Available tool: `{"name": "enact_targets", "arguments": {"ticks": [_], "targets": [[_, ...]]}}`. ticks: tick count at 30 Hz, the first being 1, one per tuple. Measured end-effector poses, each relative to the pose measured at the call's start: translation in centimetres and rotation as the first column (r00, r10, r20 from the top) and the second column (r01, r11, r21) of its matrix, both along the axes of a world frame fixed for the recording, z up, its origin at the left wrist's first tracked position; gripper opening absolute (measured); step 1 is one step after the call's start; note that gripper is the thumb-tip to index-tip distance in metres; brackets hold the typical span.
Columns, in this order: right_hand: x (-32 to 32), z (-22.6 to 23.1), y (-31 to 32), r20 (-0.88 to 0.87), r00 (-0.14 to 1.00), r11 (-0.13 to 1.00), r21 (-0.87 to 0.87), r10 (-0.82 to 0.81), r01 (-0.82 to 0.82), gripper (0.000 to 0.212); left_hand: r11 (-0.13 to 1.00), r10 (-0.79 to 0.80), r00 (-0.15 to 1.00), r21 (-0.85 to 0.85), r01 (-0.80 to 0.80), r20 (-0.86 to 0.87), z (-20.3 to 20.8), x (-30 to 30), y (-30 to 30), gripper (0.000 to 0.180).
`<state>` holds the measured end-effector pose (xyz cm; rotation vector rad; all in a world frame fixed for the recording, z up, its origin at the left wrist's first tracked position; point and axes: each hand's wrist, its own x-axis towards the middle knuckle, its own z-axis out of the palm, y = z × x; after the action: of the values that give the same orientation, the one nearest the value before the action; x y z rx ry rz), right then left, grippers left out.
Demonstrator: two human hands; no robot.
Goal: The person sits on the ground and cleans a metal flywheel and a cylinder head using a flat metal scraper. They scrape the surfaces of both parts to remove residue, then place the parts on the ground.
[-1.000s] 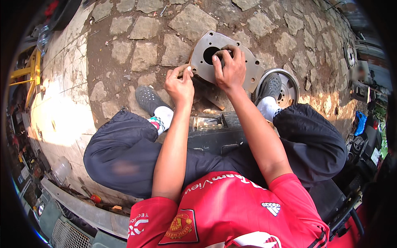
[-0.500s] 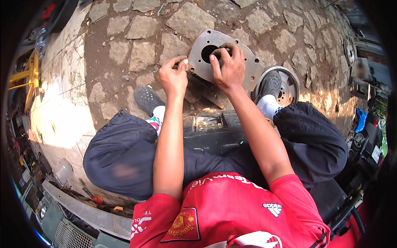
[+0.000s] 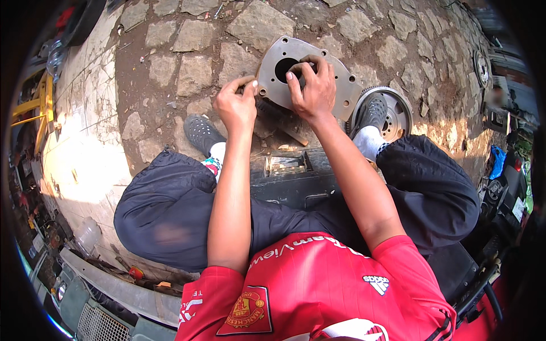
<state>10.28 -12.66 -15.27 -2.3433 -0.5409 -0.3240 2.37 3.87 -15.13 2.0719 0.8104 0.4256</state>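
Observation:
A grey flat-faced metal housing (image 3: 337, 91) with a large round hole and several smaller bolt holes stands over the stone ground, between and beyond my feet. At its left edge, my left hand (image 3: 237, 111) is closed, thumb and fingers pinched against the corner by a bolt hole. My right hand (image 3: 314, 94) lies over the face, its fingers curled in at the rim of the large hole and its thumb at that hole's near side. My fingers hide part of the opening, and the underside of the housing is mostly out of sight.
A toothed flywheel (image 3: 399, 113) lies under my right shoe (image 3: 373, 109). Between my legs is a black object with a metal fitting (image 3: 286, 163). A yellow metal frame (image 3: 42, 105) stands far left, beside pale tiles (image 3: 91, 128). Rough stones (image 3: 261, 25) cover the ground ahead.
The view has shifted slightly. Both hands keep nearly the same places on the housing.

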Motion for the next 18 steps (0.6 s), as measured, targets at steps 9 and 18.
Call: {"name": "enact_targets", "arguments": {"ticks": [9,18], "targets": [[-0.5,0.3,0.3,-0.023,1.0,1.0,0.0,-0.008,0.008,0.023,0.97,0.037,0.994,-0.237,-0.061,-0.105,2.0,1.9,0.2,0.014],[-0.3,-0.2,0.2,-0.006,1.0,1.0,-0.008,-0.018,0.018,0.023,0.994,0.036,0.996,-0.099,-0.044,-0.079,0.5,-0.3,-0.4,0.014]]}}
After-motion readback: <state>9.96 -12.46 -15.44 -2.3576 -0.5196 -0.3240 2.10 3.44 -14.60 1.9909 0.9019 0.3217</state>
